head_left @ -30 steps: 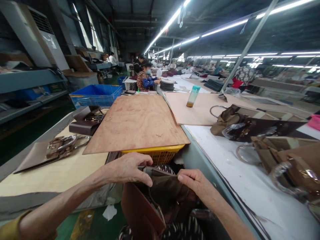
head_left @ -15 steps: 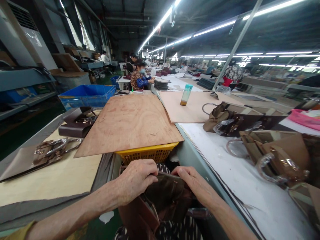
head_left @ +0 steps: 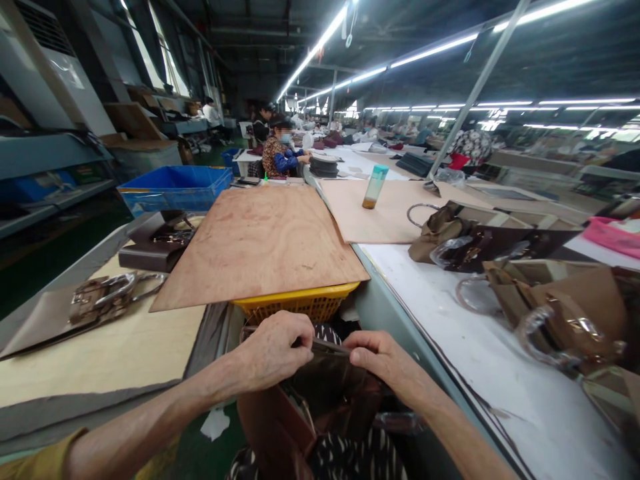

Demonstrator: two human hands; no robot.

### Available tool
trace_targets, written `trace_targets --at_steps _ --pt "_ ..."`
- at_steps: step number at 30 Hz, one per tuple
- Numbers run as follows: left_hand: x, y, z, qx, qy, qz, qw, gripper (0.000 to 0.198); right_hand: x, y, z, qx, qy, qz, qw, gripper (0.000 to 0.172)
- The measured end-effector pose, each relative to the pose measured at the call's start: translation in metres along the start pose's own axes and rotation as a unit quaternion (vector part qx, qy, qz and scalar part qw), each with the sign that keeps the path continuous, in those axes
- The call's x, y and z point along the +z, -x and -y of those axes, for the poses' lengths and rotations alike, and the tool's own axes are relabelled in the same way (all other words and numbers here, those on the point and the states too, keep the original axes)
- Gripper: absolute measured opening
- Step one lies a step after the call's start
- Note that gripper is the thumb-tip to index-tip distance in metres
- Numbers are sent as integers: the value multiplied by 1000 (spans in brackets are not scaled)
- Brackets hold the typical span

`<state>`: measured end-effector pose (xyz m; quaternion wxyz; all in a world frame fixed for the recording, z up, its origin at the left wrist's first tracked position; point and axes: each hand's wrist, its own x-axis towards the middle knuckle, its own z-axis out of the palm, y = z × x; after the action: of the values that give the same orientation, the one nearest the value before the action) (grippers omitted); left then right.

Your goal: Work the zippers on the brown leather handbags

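Above my patterned lap (head_left: 373, 459), my left hand (head_left: 280, 350) and right hand (head_left: 383, 360) pinch the rim of a brown bag (head_left: 335, 380), both grips narrow. An even pull should, I judge, hold the rim straight without creasing it. Just ahead sits a yellow basket (head_left: 300, 303) beneath a wooden board (head_left: 270, 243); more bags (head_left: 560, 297) stand on the bench (head_left: 430, 327) to my right.

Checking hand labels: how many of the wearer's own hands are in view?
2: left hand at the upper edge of the brown bag, right hand farther right on the same edge. Neither is hidden.
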<state>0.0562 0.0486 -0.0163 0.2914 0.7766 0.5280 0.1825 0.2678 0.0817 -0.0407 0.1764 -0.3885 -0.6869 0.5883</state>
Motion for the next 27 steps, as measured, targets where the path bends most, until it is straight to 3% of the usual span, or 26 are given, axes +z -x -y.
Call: trace_targets --at_steps 5,8,11,20,27 --pt "0 -2 6 -30 41 -7 999 13 0 -2 -1 -10 -11 16 1000 29" --pt "0 0 8 -11 52 -2 999 13 -1 -2 -1 -23 -15 31 999 27" --pt "2 1 10 13 40 -8 999 14 -1 -2 0 -8 2 7 1000 26" --pt "8 2 6 11 0 -30 999 12 1 -4 -11 133 -167 4 977 32" --pt "14 -2 5 -29 6 -11 999 10 5 -5 -17 186 -230 17 955 29"
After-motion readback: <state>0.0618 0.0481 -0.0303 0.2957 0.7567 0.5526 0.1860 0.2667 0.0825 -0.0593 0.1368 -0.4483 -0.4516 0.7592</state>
